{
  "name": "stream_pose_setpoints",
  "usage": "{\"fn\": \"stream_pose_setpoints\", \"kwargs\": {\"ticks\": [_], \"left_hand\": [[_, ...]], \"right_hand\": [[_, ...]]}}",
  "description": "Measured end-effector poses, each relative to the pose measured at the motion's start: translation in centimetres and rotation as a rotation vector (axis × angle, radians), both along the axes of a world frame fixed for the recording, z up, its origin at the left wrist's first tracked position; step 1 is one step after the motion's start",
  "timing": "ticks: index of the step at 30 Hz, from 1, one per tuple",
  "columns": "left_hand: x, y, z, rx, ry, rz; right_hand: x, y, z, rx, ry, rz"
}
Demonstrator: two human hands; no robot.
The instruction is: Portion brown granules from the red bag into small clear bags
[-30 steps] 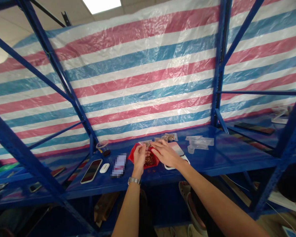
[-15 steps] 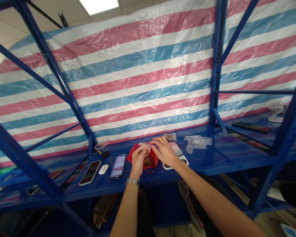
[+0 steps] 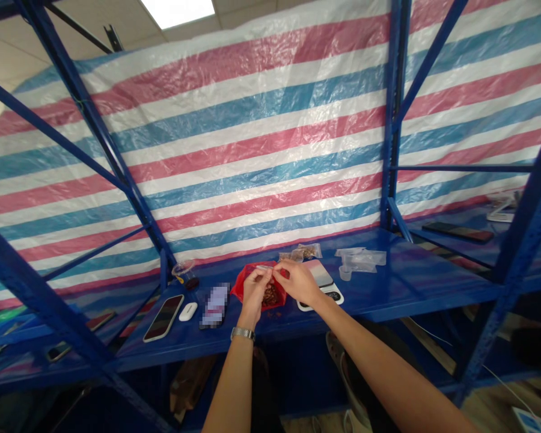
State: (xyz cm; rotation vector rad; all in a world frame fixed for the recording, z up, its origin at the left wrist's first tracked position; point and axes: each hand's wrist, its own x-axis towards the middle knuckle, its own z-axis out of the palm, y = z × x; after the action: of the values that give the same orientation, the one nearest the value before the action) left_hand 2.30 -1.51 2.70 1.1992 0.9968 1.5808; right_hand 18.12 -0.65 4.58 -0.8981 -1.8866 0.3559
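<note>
My left hand (image 3: 253, 293), with a metal watch on its wrist, is closed in a pinch on a small clear plastic bag (image 3: 265, 267). My right hand (image 3: 301, 282) meets it from the right, thumb and fingers pinched at the same bag's edge. Below both hands lies an open red bag (image 3: 239, 286) with small brown pieces (image 3: 270, 296) in it, like beans or nuts; the hands partly cover it. Just right of my right hand sits a white kitchen scale (image 3: 321, 274). Behind it are clear bags of brown pieces (image 3: 309, 251).
Flat clear bags (image 3: 365, 260) and a small clear cup (image 3: 345, 273) lie on the blue shelf (image 3: 415, 276) to the right. At left are a phone (image 3: 165, 319), a white case (image 3: 188, 311), a blurred-out device (image 3: 215, 305) and a clear plastic tub (image 3: 184, 272). Blue posts (image 3: 393, 120) flank the shelf.
My right hand's fingers have gone from spread to pinched at the small clear bag, beside my left fingers. More of the filled bags behind now shows.
</note>
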Motion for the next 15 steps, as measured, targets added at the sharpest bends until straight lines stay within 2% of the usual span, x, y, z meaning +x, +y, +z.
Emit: {"fn": "stream_pose_setpoints", "kwargs": {"ticks": [8, 11, 15], "left_hand": [[0.3, 0.0, -0.1, 0.051, 0.132, -0.039], [0.8, 0.2, -0.1, 0.083, 0.102, -0.032], [1.4, 0.4, -0.2, 0.112, 0.055, -0.019]], "right_hand": [[-0.9, 0.9, -1.2, -0.299, 0.256, 0.010], [-1.6, 0.5, -1.4, -0.297, 0.276, -0.077], [-2.4, 0.2, -1.4, -0.251, 0.310, -0.267]]}}
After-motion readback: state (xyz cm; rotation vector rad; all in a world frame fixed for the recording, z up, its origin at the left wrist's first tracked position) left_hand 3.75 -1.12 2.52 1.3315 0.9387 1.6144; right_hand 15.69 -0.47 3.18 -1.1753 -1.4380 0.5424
